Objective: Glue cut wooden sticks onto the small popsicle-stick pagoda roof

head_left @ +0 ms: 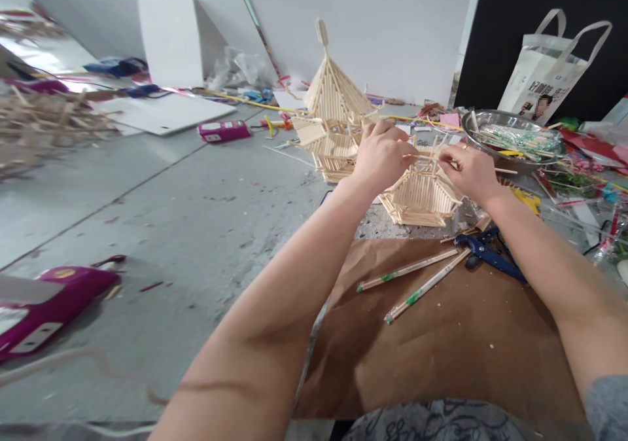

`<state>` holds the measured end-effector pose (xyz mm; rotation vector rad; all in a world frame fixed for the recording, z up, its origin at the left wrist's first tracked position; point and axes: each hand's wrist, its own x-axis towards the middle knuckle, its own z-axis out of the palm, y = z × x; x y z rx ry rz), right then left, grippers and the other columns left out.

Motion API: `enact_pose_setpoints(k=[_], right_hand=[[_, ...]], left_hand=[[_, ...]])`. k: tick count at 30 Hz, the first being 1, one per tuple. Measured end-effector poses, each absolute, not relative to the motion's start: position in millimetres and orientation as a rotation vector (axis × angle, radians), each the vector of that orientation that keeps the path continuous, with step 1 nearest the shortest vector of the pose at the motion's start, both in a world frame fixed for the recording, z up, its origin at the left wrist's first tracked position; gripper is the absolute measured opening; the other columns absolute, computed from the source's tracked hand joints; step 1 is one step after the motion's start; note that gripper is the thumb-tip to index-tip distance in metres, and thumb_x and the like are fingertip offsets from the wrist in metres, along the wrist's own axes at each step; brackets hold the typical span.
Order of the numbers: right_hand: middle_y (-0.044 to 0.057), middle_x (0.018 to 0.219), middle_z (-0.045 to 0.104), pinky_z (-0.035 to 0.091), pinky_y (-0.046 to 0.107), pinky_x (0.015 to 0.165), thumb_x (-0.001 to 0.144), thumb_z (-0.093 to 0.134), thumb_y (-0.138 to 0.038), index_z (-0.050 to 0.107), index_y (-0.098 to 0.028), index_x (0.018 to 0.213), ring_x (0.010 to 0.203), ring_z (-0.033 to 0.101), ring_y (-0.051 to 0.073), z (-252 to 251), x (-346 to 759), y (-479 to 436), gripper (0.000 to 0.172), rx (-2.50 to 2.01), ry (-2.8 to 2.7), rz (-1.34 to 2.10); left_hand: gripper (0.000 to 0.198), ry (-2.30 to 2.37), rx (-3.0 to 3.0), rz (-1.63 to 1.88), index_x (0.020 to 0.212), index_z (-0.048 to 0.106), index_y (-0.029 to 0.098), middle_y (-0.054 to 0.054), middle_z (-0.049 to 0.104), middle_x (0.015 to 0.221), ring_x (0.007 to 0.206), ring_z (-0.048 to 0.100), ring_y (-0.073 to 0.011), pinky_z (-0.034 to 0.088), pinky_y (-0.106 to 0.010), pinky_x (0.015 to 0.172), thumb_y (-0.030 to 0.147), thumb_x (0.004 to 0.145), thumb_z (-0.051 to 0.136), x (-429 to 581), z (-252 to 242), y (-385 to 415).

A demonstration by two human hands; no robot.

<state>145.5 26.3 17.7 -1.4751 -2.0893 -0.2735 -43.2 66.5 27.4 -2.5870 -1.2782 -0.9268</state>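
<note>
left hand (385, 156) and right hand (470, 171) both pinch a thin wooden stick (422, 158), right up at the hexagonal stick frame (418, 195)! that sits just beyond the brown paper (441, 356), near the pointed-roof pagoda (335, 94).

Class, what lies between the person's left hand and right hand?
In the head view, a thin wooden stick spans the gap from left hand to right hand.

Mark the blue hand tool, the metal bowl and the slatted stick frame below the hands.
Blue hand tool (485, 251): head view, on its body.
Metal bowl (490, 155): head view, on its outer front wall.
Slatted stick frame (418, 195): head view, on its inner slats.
</note>
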Motion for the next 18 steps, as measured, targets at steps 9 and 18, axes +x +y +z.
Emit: enact_pose_setpoints(k=[9,18], right_hand=[[0.003,0.083,0.066,0.037,0.03,0.064,0.083,0.045,-0.03,0.065,-0.022,0.085,0.078,0.058,0.018,16.8,146.8,28.0,0.022,-1.481,-2.092,-0.291],[0.005,0.087,0.067,0.038,0.03,0.063,0.082,0.045,-0.029,0.065,-0.021,0.087,0.08,0.059,0.019,17.7,145.1,26.9,0.022,-1.485,-2.092,-0.31]], left_hand=[[0.016,-1.258,-2.593,-0.962,0.088,0.069,0.027,-0.004,0.066,0.102,0.107,0.047,-0.0278,0.032,-0.045,0.093,0.023,0.073,0.064,-46.0,23.2,68.7],[0.02,-1.134,-2.699,-1.003,0.093,0.069,0.027,-0.003,0.066,0.105,0.11,0.045,-0.0276,0.028,-0.046,0.096,0.029,0.077,0.057,-36.3,26.9,58.4]])
